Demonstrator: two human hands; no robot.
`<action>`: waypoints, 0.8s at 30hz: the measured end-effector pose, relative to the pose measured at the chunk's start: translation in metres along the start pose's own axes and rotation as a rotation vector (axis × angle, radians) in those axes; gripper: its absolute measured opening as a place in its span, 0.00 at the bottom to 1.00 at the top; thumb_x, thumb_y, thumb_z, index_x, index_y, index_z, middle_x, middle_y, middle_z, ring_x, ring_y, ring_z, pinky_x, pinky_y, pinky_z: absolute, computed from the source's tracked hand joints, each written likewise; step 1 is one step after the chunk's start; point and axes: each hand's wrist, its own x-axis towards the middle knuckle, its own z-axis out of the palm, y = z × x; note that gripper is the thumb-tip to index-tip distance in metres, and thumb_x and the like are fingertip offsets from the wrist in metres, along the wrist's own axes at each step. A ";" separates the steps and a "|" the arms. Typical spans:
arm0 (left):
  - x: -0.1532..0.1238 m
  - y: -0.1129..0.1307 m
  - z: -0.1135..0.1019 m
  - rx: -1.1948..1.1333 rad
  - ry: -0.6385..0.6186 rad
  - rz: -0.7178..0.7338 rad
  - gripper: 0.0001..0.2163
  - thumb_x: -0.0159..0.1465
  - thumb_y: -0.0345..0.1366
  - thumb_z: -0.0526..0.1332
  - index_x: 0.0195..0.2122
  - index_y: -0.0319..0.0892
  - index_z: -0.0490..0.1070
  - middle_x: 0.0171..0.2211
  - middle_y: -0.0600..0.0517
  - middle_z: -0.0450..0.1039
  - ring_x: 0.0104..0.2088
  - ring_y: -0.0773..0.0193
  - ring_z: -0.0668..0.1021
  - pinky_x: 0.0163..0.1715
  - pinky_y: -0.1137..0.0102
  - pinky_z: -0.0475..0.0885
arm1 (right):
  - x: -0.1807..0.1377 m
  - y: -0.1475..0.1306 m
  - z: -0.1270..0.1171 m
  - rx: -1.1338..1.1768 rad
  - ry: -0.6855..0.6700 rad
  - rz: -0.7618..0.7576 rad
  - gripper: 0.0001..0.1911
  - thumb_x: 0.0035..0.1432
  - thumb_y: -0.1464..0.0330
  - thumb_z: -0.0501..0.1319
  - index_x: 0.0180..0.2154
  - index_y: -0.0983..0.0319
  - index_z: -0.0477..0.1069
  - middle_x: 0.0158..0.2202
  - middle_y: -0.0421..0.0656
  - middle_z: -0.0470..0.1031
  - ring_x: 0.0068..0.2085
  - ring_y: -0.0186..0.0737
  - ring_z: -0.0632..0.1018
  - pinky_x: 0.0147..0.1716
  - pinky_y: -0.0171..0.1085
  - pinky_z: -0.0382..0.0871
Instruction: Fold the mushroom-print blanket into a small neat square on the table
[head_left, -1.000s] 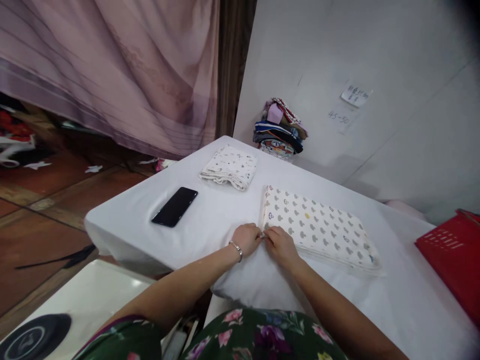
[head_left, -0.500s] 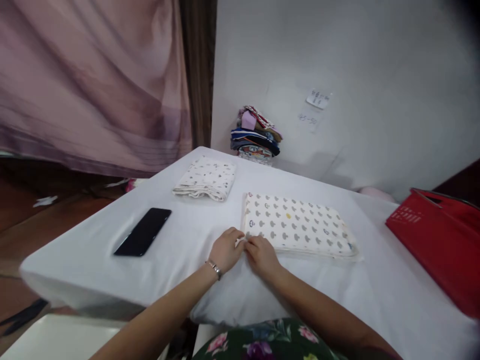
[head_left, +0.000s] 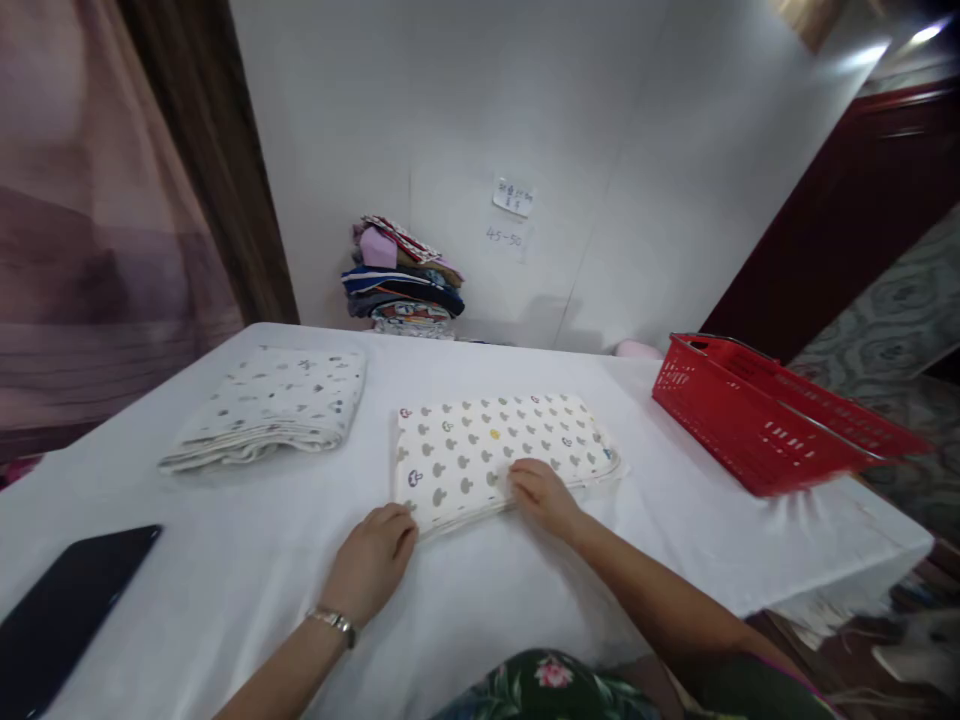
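A folded white cloth [head_left: 480, 445] printed with grey mushroom shapes lies flat in front of me. At its near left corner is my left hand [head_left: 375, 560], fingers curled and closed on the edge. A metal-banded watch or bracelet [head_left: 335, 622] circles that wrist. My right hand [head_left: 546, 500] is at the middle of the near edge, its fingers bent together over the top layer, the thumb mostly hidden. Left of them rests a second folded cloth [head_left: 281, 395], white with small dark prints, its layers showing along the front.
A black phone-like slab [head_left: 67, 610] lies on the white-covered table [head_left: 480, 370] at left. At right stands a red plastic basket [head_left: 750, 420]. A stack of folded clothes [head_left: 405, 275] is against the wall, with paper notes [head_left: 514, 197] stuck above.
My view has swung right. My right hand has moved rightward along the cloth's near edge, away from my left hand, which stays at the left corner. The basket shows more fully.
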 end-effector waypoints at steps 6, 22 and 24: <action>0.048 0.027 0.003 0.132 0.046 0.048 0.16 0.64 0.41 0.48 0.38 0.41 0.73 0.46 0.46 0.72 0.48 0.56 0.72 0.48 0.60 0.67 | -0.015 0.074 -0.037 -0.234 0.028 0.426 0.19 0.58 0.64 0.51 0.48 0.62 0.70 0.54 0.49 0.66 0.56 0.44 0.65 0.56 0.45 0.58; 0.060 0.002 0.037 0.132 -0.226 -0.141 0.28 0.60 0.51 0.51 0.59 0.43 0.60 0.63 0.47 0.52 0.64 0.53 0.52 0.61 0.56 0.50 | -0.047 0.140 -0.066 -0.549 -0.315 0.822 0.31 0.63 0.54 0.42 0.62 0.63 0.51 0.66 0.49 0.45 0.65 0.50 0.47 0.58 0.54 0.45; 0.076 0.005 0.029 0.116 -0.306 -0.210 0.30 0.59 0.53 0.50 0.59 0.42 0.59 0.63 0.45 0.51 0.63 0.53 0.53 0.60 0.58 0.52 | -0.033 0.139 -0.066 -0.573 -0.287 0.766 0.30 0.63 0.55 0.43 0.61 0.62 0.52 0.66 0.49 0.44 0.65 0.49 0.46 0.59 0.54 0.42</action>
